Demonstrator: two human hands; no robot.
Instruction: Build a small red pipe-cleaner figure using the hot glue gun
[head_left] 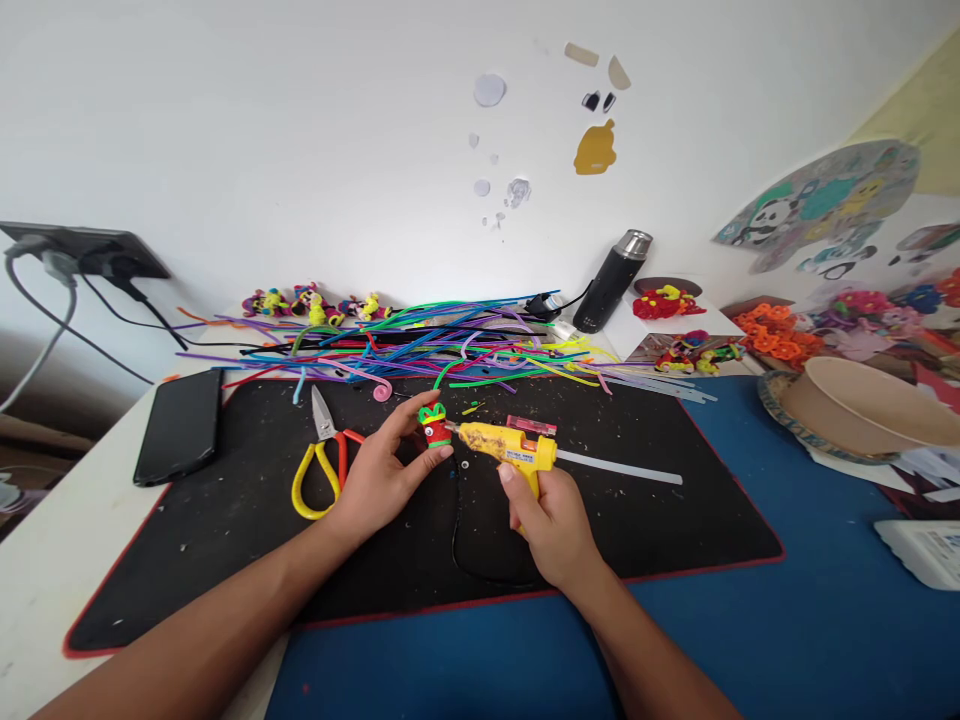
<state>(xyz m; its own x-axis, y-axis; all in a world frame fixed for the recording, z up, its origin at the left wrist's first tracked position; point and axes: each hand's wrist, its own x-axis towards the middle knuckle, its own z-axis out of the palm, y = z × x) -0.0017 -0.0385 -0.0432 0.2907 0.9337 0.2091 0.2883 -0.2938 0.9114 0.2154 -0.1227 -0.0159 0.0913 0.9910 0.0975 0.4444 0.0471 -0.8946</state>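
Note:
Between the thumb and fingers of my left hand [390, 460] is a small red pipe-cleaner figure [436, 430] with green loops on top, a yellow band, a green base and a googly eye. My right hand [553, 515] is wrapped round the handle of a yellow glue gun [506, 444]. Its nozzle points left and meets or nearly touches the figure's right side; I cannot tell which. A pale glue stick [622, 468] juts from the gun's back. On the mat below the figure lies a loose googly eye [464, 464].
Scissors [324, 450] with yellow and red handles lie left of my left hand on the black mat [247, 540]. Many pipe cleaners [420, 345] spread along the back. A phone [180, 425] lies left, a lighter [532, 426] behind the gun. A black flask [611, 285] leans at the back right.

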